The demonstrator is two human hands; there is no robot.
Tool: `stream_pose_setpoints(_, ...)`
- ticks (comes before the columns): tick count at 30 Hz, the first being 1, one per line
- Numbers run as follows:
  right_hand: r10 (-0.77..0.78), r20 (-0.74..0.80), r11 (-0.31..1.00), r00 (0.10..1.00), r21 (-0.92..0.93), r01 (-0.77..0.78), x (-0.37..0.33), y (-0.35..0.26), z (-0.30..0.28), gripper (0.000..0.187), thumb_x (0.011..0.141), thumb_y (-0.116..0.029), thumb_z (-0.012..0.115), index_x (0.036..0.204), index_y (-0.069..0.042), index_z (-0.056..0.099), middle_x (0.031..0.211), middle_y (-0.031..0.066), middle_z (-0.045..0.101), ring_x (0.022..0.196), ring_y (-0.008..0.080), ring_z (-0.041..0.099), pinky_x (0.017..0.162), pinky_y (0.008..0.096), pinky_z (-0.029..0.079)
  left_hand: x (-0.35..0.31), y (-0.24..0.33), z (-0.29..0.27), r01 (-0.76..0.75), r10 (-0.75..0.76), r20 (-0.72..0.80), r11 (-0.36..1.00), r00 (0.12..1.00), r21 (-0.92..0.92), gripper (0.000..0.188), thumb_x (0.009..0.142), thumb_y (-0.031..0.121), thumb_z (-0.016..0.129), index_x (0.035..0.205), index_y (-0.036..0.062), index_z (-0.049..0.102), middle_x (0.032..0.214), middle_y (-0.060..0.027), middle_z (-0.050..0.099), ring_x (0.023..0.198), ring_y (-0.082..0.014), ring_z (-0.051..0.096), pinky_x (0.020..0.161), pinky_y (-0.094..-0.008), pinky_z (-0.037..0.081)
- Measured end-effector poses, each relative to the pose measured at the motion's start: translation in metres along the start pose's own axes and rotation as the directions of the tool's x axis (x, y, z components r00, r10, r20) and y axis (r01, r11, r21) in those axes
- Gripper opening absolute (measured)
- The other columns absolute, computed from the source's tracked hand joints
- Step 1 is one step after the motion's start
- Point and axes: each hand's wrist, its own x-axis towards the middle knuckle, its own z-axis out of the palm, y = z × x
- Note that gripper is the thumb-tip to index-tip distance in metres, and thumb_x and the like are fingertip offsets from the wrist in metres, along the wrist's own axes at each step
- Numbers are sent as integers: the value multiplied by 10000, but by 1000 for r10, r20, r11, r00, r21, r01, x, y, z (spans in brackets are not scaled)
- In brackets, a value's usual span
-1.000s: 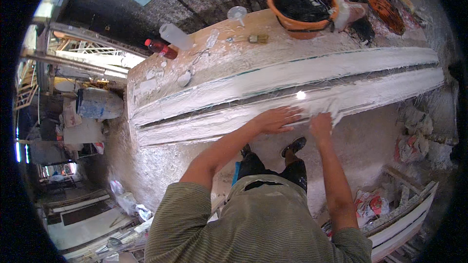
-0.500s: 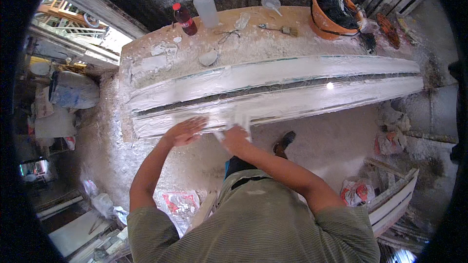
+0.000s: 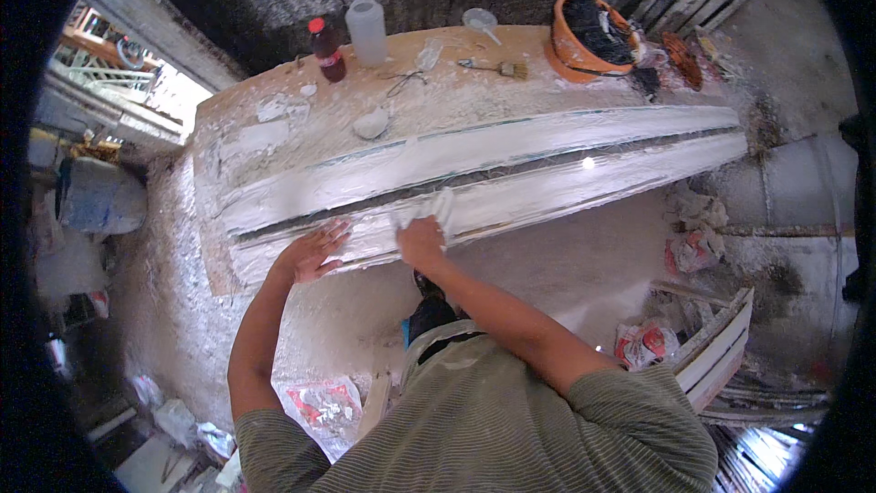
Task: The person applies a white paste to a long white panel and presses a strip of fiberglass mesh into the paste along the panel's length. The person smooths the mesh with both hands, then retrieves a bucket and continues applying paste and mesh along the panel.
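Note:
Two long white plaster-like mouldings lie side by side across the worktable (image 3: 447, 100), a dark gap between them. On the left part of the near moulding (image 3: 538, 181) rests my left hand (image 3: 315, 250), its fingers spread flat over the surface. To its right, my right hand (image 3: 422, 243) is closed round a whitish, thin piece (image 3: 440, 208). Motion blurs that piece, so its kind is unclear; it is over the near moulding. The far moulding (image 3: 547, 134) lies beyond both hands and has a greenish line along its back edge.
Along the table's back stand a red-capped bottle (image 3: 328, 53) of dark liquid, a translucent plastic container (image 3: 366, 32), a clear scoop (image 3: 480, 22), a paintbrush (image 3: 500, 68) and an orange bucket (image 3: 573, 62) with black material inside. A wooden crate-like frame (image 3: 721, 356) stands on the floor at right.
My right hand has moved farther over the near moulding with the whitish piece. My left hand has settled flat on the surface. The whole view has shifted slightly.

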Motion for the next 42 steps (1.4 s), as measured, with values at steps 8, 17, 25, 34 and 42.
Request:
stream_pose_setpoints(8,-74,-299,937,951,-347,-36,110,310,-86,402,969,-274,427,836,5,684,848,208,670,805,390,647,768,546,500,83,31,-19,-287,282,-90,956,955,-56,616,991,372,475,1482,47,295,1606,-155,151,1472,-324,193,1193,-403,238)
stream_pose_setpoints(17,-362,27,857,932,-383,344,75,272,-110,350,818,-303,602,1041,-49,692,1000,222,654,1023,399,607,995,576,417,226,112,-50,-390,386,-61,914,921,-112,650,988,367,459,1490,3,263,1600,-197,140,1471,-350,188,1191,-427,214)
stream_pose_setpoints(25,280,-57,960,958,24,-279,102,345,-215,486,918,-371,550,1114,65,632,1223,315,546,1140,475,547,948,567,462,393,211,-66,-453,439,-129,883,889,-124,671,990,371,472,1507,23,223,1614,-178,80,1478,-356,152,1202,-413,194)
stream_pose_setpoints(34,185,-362,958,914,-140,-250,198,672,-306,381,963,-273,444,921,12,693,937,220,661,961,421,597,865,543,474,621,359,-115,-538,512,-200,835,835,-113,685,1002,413,427,1506,0,215,1615,-168,98,1483,-338,144,1204,-416,175)
stream_pose_setpoints(42,158,-645,941,748,-132,-312,226,819,-348,425,969,-305,462,820,39,661,827,255,648,810,425,626,798,525,472,731,454,-109,-463,458,-250,885,853,45,636,1018,426,374,1487,5,291,1603,-158,170,1466,-310,217,1195,-411,202)
